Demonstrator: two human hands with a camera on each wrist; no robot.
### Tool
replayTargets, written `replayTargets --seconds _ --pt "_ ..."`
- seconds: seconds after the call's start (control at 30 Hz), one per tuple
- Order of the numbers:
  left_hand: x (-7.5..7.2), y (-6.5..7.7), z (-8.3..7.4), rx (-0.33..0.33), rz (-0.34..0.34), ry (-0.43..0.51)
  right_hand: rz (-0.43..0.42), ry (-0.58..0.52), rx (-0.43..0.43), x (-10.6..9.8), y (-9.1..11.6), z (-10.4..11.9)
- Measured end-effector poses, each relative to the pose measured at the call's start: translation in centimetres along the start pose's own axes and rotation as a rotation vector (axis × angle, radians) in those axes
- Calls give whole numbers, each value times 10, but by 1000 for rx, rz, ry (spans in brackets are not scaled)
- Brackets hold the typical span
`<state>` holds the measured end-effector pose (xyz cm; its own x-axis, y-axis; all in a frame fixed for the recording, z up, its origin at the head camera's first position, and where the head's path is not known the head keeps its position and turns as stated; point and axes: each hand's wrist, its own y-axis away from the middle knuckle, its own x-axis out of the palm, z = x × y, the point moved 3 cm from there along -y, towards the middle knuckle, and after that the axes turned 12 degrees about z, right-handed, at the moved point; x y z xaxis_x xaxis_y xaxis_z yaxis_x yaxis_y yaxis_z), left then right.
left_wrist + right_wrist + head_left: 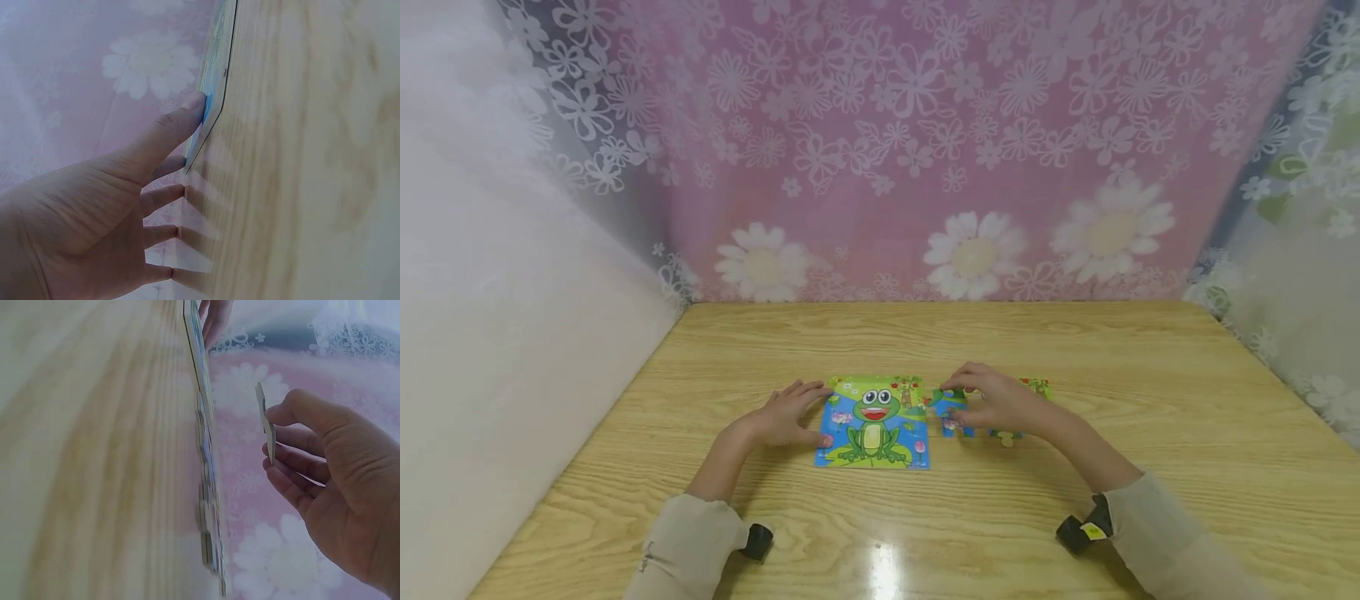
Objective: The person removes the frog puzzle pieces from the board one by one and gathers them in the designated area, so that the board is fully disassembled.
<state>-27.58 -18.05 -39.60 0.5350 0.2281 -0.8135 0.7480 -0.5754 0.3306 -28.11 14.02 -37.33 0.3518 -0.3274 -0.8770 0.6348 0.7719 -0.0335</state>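
A square frog picture board (874, 427), printed in green and blue, lies flat on the wooden table. My left hand (784, 414) rests at its left side, thumb touching the edge and the other fingers spread towards the upper left corner. In the left wrist view those fingers are nearly straight. Just right of the board, my right hand (1003, 402) pinches a thin jigsaw piece (270, 434) between thumb and fingers, raised above the tabletop. Beneath and around this hand lie loose jigsaw pieces (1006, 438), partly hidden by it.
Another puzzle piece (1037, 385) with a green print shows behind the right hand. The wooden table (880, 517) reaches back to a pink flowered curtain (865, 167). Pale sheeting (512, 250) borders the left side. Each wrist carries a small black camera (757, 542).
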Motion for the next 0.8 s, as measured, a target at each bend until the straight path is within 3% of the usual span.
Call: replayTargets --seconds 0.17,0.4,0.8 --pt "0 1 0 2 4 11 -22 21 -30 -6 19 -4" --pt "1 1 2 8 2 1 -46 -1 50 -14 46 -14" --pt "1 0 2 -4 1 0 -106 32 97 -20 87 -28"
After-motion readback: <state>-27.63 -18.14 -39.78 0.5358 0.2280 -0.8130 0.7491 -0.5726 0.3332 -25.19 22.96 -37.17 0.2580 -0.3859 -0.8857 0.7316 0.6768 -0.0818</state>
